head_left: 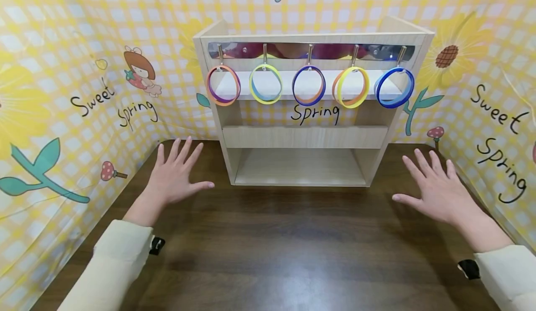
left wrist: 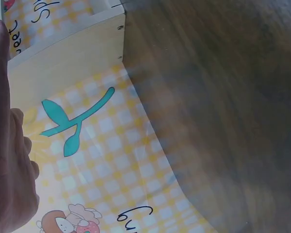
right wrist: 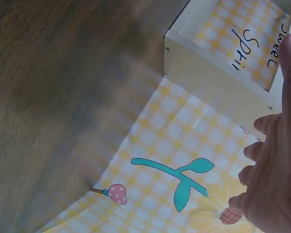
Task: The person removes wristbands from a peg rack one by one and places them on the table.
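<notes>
"Sweet Spring" is running across the checked cloth on both sides, and "Spring" is showing through the pale wooden shelf. Five two-toned rings, in orange, purple, yellow, green and blue, are hanging from hooks along its shiny strip. A person's left hand and right hand are spreading their fingers over the dark table, flanking the shelf.

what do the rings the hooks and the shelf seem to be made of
Rings: probably smooth plastic or silicone, judging by their even, bright colours; can't tell which.
Hooks: most likely polished metal, since they glint like the reflective strip behind them.
Shelf: wood or laminate board, pale and fairly dull, going by its faint grain.
</notes>
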Available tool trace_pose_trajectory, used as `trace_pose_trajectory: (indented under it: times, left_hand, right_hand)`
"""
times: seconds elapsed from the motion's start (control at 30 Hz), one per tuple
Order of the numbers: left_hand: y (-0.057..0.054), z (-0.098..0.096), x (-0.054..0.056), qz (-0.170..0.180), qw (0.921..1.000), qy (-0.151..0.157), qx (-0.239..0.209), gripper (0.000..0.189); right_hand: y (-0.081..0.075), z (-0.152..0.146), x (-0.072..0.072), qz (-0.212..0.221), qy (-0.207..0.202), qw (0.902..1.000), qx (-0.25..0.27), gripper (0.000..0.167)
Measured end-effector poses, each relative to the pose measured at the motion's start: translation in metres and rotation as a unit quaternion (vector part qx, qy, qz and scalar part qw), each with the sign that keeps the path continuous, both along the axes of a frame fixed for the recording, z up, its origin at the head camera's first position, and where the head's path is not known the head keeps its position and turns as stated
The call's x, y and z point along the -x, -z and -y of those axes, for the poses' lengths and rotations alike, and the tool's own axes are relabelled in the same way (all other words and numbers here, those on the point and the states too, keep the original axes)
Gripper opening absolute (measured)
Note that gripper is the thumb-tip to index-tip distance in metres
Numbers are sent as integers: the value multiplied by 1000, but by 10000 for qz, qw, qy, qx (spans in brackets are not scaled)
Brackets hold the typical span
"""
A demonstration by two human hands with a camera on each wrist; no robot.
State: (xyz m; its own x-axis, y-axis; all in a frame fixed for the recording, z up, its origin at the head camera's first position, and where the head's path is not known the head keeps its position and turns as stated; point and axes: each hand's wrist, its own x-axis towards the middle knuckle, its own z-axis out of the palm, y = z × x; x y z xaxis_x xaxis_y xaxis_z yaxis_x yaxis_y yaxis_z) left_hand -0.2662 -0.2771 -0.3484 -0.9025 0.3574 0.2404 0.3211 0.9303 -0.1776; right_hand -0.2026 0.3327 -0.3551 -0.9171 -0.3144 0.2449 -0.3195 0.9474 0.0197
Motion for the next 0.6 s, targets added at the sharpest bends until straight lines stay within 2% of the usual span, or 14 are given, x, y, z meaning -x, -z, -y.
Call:
trace_pose_trajectory:
  times: [0.17,0.37,0.5,0.6]
  left_hand:
    - [-9,-1,1,98,9997,80,-215,104]
    - [-22,-2,4,220,9972,249,-671,102]
    - [-29,-4,6,297,9931,335,-1086,103]
    - [-34,-8,9,385,9863,451,-1538,102]
  right_hand:
    - [-7,0,-2,4,-31,10000,72,99]
    - [-19,2,-4,-27,-171,9995,281,95]
    - [-29,6,-3,-180,-259,9986,426,90]
    - [-36,7,-1,-310,-271,9974,597,86]
